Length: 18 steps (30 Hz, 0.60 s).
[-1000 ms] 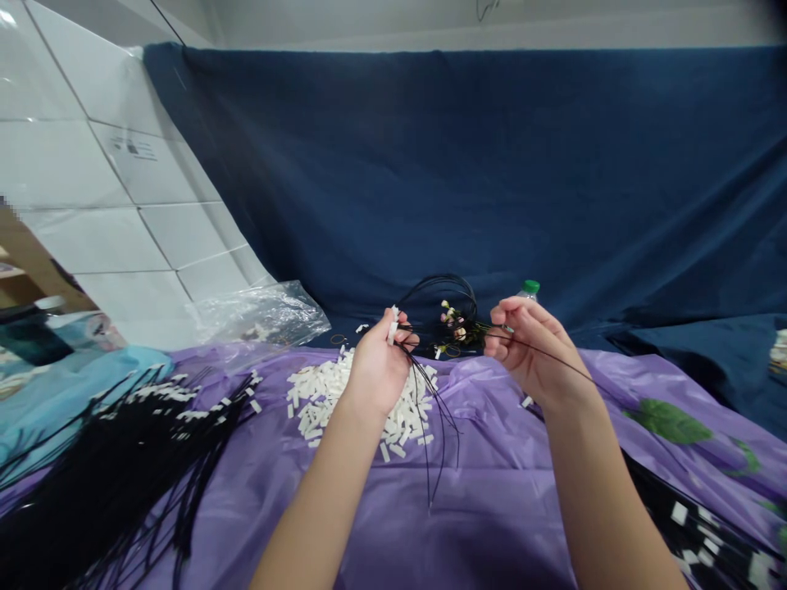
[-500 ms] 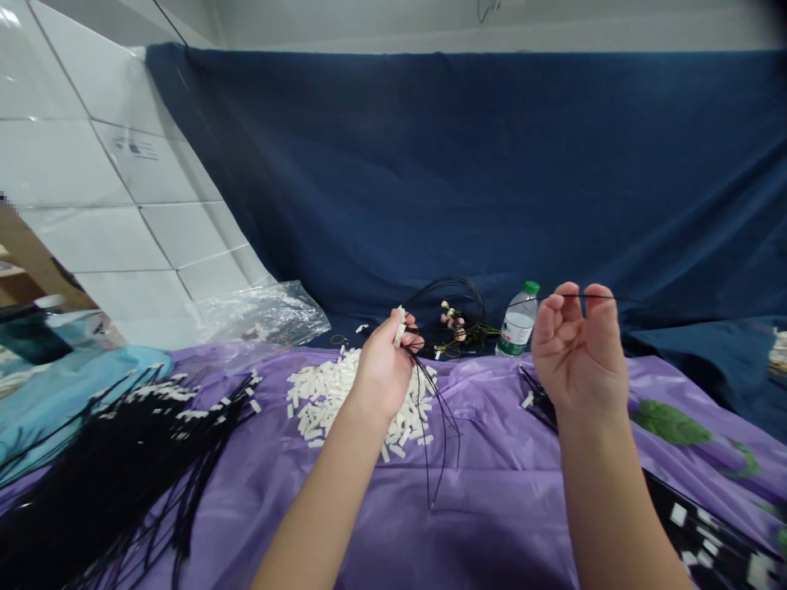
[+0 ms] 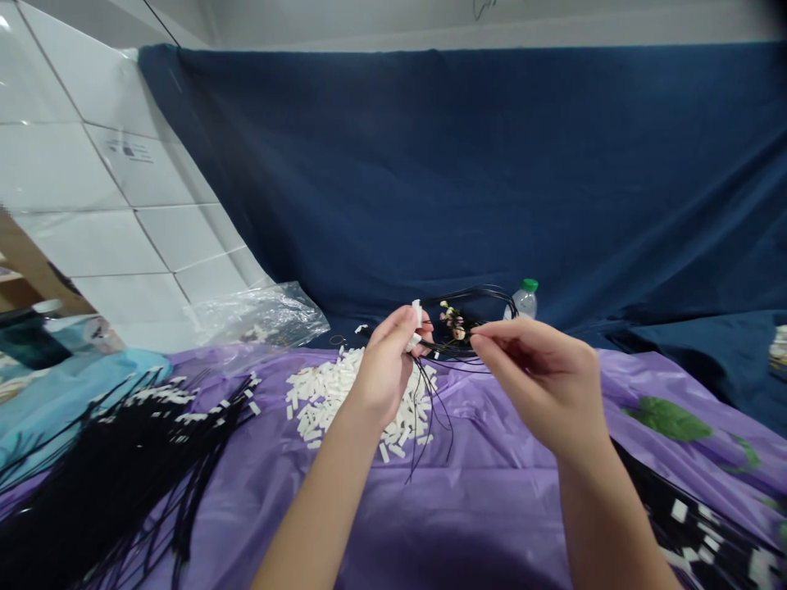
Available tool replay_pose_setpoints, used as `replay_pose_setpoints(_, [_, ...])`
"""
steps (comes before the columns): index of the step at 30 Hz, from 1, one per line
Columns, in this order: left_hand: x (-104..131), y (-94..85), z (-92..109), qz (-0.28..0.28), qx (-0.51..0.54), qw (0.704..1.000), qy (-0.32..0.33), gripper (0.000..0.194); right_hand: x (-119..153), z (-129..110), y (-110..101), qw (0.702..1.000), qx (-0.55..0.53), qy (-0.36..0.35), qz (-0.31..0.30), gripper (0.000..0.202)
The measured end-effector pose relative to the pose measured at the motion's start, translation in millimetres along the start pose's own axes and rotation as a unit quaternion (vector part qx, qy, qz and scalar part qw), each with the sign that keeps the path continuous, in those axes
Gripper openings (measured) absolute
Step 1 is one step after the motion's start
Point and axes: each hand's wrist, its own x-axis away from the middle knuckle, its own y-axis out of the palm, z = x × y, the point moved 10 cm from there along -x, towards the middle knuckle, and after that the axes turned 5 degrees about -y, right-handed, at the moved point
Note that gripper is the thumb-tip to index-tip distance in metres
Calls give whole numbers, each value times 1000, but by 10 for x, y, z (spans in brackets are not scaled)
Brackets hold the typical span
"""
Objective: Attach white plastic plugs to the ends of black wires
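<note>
Pinching white pieces (image 3: 416, 314) and black cords (image 3: 515, 310) between thumb and fingers, the left hand (image 3: 382, 373) is closed in front of the purple sheet's far part, above a heap of loose white pieces (image 3: 329, 389); the cords arch out from it in a loop towards the right, while a few loose ends hang below its fingers; the right hand (image 3: 547, 381) has thumb and forefinger pressed together at the near side of that loop, apparently on a strand, though how many strands it grips I cannot tell; as for how far things have come, the small bunch in the left hand looks partly gathered, with white pieces standing out at its fingertips and the strands not yet lying as one neat bundle; a large dark bundle (image 3: 92, 483) with white tips lies on the left of the purple sheet (image 3: 467, 500), and another tagged bundle (image 3: 664, 492) lies on the right, so a good share of cords seems to carry white pieces already; the heap in the middle, by contrast, is plentiful and appears to have no cords on it, which suggests much is unused; small flowers (image 3: 455, 318) and a green-capped bottle (image 3: 527, 301) sit behind the hands; whether each held strand carries its own white piece is too small to make out.
</note>
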Motion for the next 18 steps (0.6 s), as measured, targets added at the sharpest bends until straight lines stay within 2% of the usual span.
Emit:
replay_pose_setpoints(2, [15, 40, 31, -15, 3, 1000, 9, 13, 16, -77, -8, 999, 37, -13, 9, 5])
replay_pose_setpoints(7, [48, 83, 80, -35, 1, 999, 24, 14, 33, -128, -81, 998, 48, -13, 39, 4])
replay_pose_setpoints(18, [80, 100, 98, -63, -51, 996, 41, 18, 31, -168, -65, 997, 58, -30, 47, 7])
